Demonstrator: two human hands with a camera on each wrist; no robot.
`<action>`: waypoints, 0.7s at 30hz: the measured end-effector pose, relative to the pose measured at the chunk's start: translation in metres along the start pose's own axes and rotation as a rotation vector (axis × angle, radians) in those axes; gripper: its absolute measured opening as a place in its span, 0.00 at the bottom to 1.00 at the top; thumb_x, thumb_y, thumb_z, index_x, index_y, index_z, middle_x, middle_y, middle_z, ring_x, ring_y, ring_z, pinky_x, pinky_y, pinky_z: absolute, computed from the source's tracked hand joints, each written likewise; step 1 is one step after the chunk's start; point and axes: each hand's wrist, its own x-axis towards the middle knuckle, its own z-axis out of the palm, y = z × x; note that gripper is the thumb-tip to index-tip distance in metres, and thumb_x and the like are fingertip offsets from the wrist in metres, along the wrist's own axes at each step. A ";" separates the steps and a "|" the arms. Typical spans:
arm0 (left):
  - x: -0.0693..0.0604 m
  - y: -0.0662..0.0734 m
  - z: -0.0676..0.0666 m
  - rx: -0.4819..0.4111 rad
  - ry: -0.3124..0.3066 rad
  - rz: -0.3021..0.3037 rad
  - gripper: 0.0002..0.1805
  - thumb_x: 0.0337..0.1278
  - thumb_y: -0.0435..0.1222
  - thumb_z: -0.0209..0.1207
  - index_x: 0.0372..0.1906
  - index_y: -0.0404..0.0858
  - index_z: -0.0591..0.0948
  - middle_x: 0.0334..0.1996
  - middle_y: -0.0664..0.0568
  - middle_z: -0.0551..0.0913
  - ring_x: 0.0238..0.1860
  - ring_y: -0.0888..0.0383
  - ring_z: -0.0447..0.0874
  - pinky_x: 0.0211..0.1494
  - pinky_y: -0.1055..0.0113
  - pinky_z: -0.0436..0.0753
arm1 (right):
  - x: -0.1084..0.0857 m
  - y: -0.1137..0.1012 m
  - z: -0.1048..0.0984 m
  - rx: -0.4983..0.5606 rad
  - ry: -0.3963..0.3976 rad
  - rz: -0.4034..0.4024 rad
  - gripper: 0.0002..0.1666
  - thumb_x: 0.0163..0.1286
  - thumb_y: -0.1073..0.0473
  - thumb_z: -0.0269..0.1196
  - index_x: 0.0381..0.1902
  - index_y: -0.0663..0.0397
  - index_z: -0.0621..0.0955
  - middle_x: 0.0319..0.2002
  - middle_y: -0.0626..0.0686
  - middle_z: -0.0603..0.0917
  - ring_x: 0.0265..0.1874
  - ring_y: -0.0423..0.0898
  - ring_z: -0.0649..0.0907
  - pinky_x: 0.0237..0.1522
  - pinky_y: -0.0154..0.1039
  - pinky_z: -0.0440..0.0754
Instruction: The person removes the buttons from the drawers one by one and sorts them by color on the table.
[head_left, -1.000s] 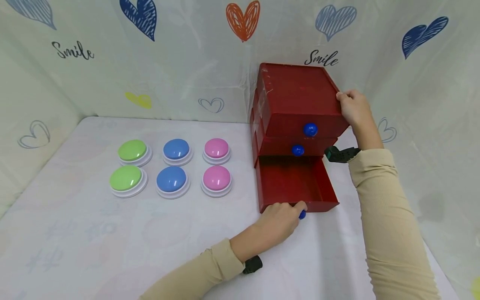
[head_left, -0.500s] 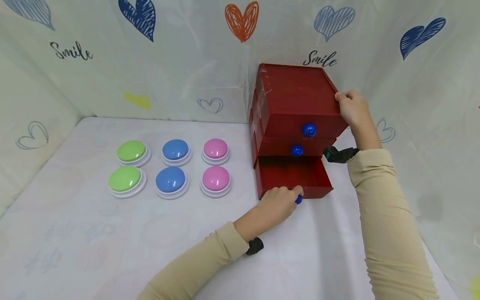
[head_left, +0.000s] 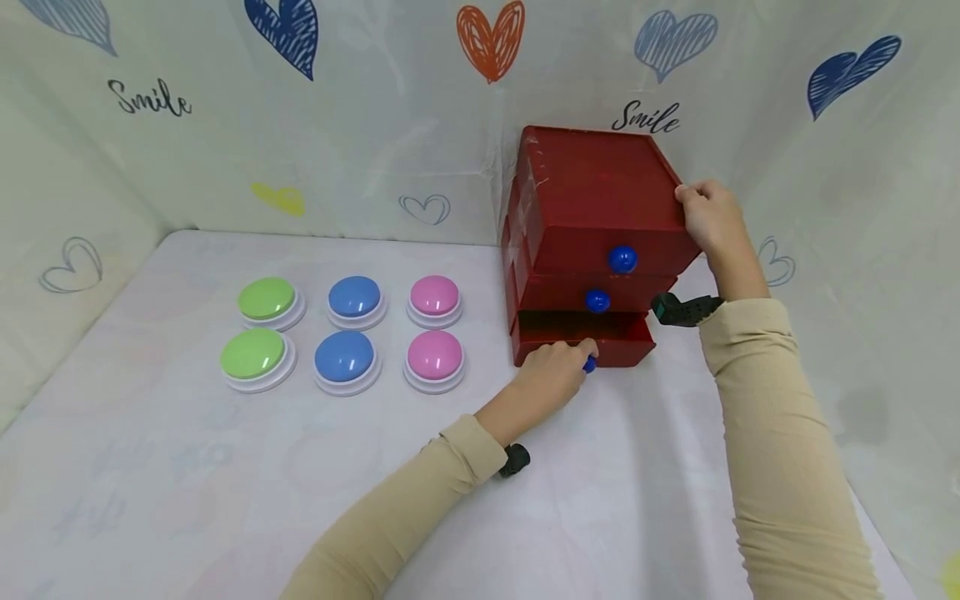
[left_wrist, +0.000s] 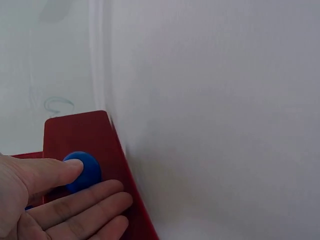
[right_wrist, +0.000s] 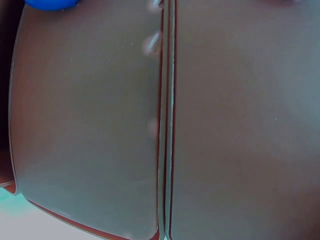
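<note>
At the right of the table stands a red drawer cabinet [head_left: 596, 179] with blue round knobs. Its bottom drawer [head_left: 626, 353] is partly pulled out, with a dark gap above it. My left hand [head_left: 549, 380] pinches that drawer's blue knob [left_wrist: 86, 172]; in the left wrist view the thumb lies on one side of it and the fingers lie beneath. My right hand [head_left: 714, 221] grips the cabinet's upper right edge, thumb near the top panel. Close red panels and part of another blue knob [right_wrist: 51, 3] fill the right wrist view, where most of the hand is out of sight.
Left of the cabinet, two rows of dome buttons on white bases sit on the white table [head_left: 225, 500]: green [head_left: 252, 354], blue [head_left: 343, 357] and pink [head_left: 435, 355]. A curtain [head_left: 360, 133] with printed hearts hangs right behind the cabinet.
My left hand has pushed the bottom drawer away from me, so it sticks out far less than before. The right hand has stayed at the cabinet's edge, and the buttons have not moved.
</note>
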 end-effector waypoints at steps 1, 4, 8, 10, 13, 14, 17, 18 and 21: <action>0.002 -0.001 0.000 -0.008 0.000 -0.006 0.17 0.61 0.39 0.57 0.55 0.46 0.74 0.35 0.53 0.84 0.24 0.63 0.77 0.22 0.78 0.73 | 0.000 0.000 0.000 -0.001 0.001 0.001 0.34 0.73 0.41 0.36 0.66 0.57 0.63 0.51 0.57 0.72 0.42 0.44 0.74 0.56 0.50 0.73; 0.008 -0.004 0.001 -0.037 -0.007 -0.029 0.18 0.61 0.39 0.57 0.56 0.47 0.74 0.40 0.53 0.84 0.29 0.61 0.80 0.25 0.77 0.76 | 0.000 0.000 0.000 -0.003 0.001 0.006 0.34 0.73 0.41 0.35 0.67 0.57 0.62 0.51 0.57 0.72 0.42 0.45 0.74 0.56 0.51 0.73; 0.013 -0.008 0.002 -0.043 0.001 -0.042 0.18 0.61 0.40 0.57 0.56 0.48 0.74 0.44 0.53 0.84 0.35 0.60 0.83 0.31 0.74 0.80 | 0.000 -0.001 0.000 -0.003 -0.001 0.012 0.34 0.73 0.41 0.35 0.67 0.57 0.62 0.51 0.57 0.72 0.43 0.45 0.74 0.56 0.51 0.73; 0.016 -0.010 0.001 -0.040 0.010 -0.043 0.18 0.61 0.40 0.57 0.56 0.49 0.75 0.45 0.53 0.84 0.36 0.59 0.83 0.32 0.73 0.80 | 0.000 -0.001 0.000 -0.003 0.001 0.013 0.34 0.73 0.41 0.35 0.66 0.57 0.63 0.51 0.57 0.72 0.43 0.45 0.74 0.55 0.51 0.73; 0.019 -0.012 0.001 -0.042 0.021 -0.044 0.18 0.61 0.40 0.57 0.56 0.49 0.75 0.45 0.53 0.84 0.35 0.59 0.83 0.30 0.73 0.80 | 0.000 -0.001 0.000 -0.003 0.002 0.017 0.34 0.73 0.41 0.35 0.66 0.56 0.63 0.50 0.56 0.72 0.42 0.45 0.74 0.55 0.50 0.73; 0.019 -0.013 0.000 -0.044 0.024 -0.045 0.18 0.61 0.40 0.57 0.56 0.49 0.75 0.45 0.53 0.84 0.34 0.59 0.83 0.29 0.73 0.79 | 0.000 0.000 0.000 -0.002 0.002 0.017 0.33 0.73 0.41 0.35 0.65 0.56 0.63 0.50 0.56 0.72 0.42 0.45 0.74 0.55 0.50 0.73; 0.022 -0.017 0.000 -0.049 0.031 -0.048 0.18 0.62 0.40 0.56 0.57 0.49 0.75 0.45 0.53 0.84 0.32 0.59 0.83 0.26 0.74 0.77 | -0.001 0.000 0.001 -0.001 0.005 0.017 0.34 0.73 0.41 0.36 0.65 0.56 0.64 0.51 0.56 0.73 0.42 0.44 0.74 0.56 0.50 0.74; 0.023 -0.018 0.000 -0.052 0.035 -0.050 0.18 0.62 0.40 0.55 0.57 0.49 0.75 0.45 0.53 0.84 0.32 0.59 0.83 0.26 0.74 0.78 | -0.001 0.000 0.001 0.000 0.005 0.017 0.34 0.73 0.41 0.36 0.66 0.56 0.64 0.51 0.57 0.73 0.42 0.44 0.74 0.56 0.50 0.73; 0.026 -0.020 0.000 -0.062 0.047 -0.054 0.18 0.63 0.40 0.55 0.57 0.48 0.75 0.46 0.53 0.84 0.35 0.59 0.84 0.30 0.73 0.80 | -0.001 -0.002 0.001 0.000 0.005 0.019 0.34 0.73 0.40 0.36 0.66 0.56 0.63 0.52 0.57 0.72 0.43 0.45 0.74 0.57 0.51 0.73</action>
